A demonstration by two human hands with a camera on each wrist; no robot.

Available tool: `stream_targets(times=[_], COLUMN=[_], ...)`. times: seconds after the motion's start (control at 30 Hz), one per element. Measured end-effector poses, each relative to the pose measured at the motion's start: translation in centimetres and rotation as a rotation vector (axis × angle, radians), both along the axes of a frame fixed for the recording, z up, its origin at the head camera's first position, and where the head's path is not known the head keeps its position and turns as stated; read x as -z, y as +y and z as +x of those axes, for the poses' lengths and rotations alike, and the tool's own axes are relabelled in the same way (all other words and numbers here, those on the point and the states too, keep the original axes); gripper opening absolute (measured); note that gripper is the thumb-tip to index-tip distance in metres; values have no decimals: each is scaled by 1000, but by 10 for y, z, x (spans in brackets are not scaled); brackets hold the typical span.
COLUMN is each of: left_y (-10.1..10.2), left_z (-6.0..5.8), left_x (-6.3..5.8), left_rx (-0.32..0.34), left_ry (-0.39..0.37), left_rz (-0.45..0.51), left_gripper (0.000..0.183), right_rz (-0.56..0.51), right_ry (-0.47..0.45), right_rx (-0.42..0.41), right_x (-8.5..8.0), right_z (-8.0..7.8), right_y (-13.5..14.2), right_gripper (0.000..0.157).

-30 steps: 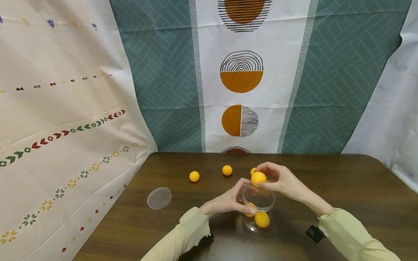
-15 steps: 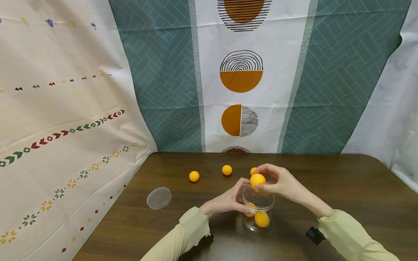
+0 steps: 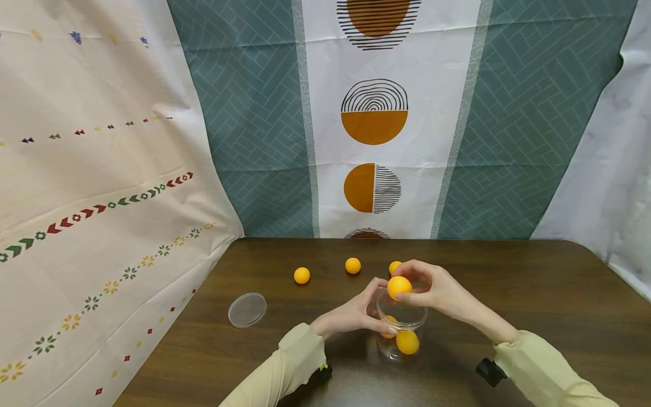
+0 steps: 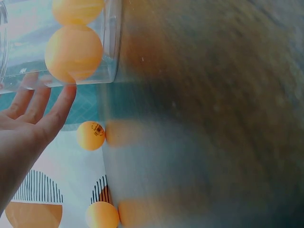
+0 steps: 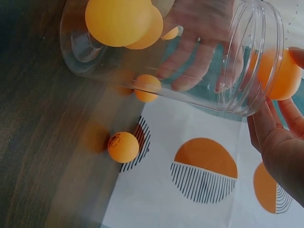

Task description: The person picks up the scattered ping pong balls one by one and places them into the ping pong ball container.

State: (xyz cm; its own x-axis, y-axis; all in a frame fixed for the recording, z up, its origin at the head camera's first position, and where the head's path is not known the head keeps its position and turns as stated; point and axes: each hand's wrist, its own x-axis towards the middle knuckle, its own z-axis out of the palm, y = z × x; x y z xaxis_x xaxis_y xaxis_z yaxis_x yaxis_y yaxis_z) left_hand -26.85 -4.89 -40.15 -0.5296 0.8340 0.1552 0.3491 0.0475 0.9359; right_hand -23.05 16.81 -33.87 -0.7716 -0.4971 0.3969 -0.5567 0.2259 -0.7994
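Dark wooden surface (image 3: 178,362), with a smooth orange ball (image 3: 400,288) held at the mouth of a clear cylindrical plastic jar (image 3: 407,324)

Behind hangs a grey-green and white printed cloth (image 3: 432,113); a cream patterned cloth (image 3: 102,164) fills the left of the frame.

The ball looks like a table-tennis ball, so it should be very light, stiff and apt to roll; a gentle pinch across its widest part suits it, as a hard squeeze might dent it. The jar is probably light and slick, best held around its wall below the rim.

Right of centre, low in the head view, the right hand (image 3: 432,285) pinches the ball between thumb and fingertips at the jar's mouth; whether ball and rim touch cannot be told. The left hand (image 3: 356,312) grips the upright jar, thumb on the near side, fingers around the far wall. Two enclosed orange balls (image 3: 407,342) sit inside the jar, low down.

Three loose orange balls (image 3: 353,265) lie farther back on the surface, and a clear round lid (image 3: 247,310) lies left of the hands.
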Motion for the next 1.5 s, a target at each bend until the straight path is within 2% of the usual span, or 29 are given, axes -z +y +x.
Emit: stream_targets(times=[0.33,0.77,1.03,1.07,1.23,1.3,1.5], left_y=[-1,0,0,0,-1,0,0], left_z=[1,-1,-1,1,1,-1,0], left_x=[-1,1,1,-2,-2,1,1], left_rx=[-10,25,12,12,11,5,-4], left_ry=[2,7,20,13,19,26,33], left_rz=[-10,16,10,8,12,13,13], left_gripper=[61,60,61,61,62,62,64], right_rz=[-13,0,20,19,0,-2,3], right_ry=[23,26,36,35,29,29,40], right_rx=[-19,-41,-29,-32,-58,-55,-39], right_x=[1,-1,-1,-2,-2,-2,-2], right_z=[2,4,5,5,4,3,2], right_y=[0,0,0,0,0,0,0], right_gripper=[35,35,32,32,35,36,37])
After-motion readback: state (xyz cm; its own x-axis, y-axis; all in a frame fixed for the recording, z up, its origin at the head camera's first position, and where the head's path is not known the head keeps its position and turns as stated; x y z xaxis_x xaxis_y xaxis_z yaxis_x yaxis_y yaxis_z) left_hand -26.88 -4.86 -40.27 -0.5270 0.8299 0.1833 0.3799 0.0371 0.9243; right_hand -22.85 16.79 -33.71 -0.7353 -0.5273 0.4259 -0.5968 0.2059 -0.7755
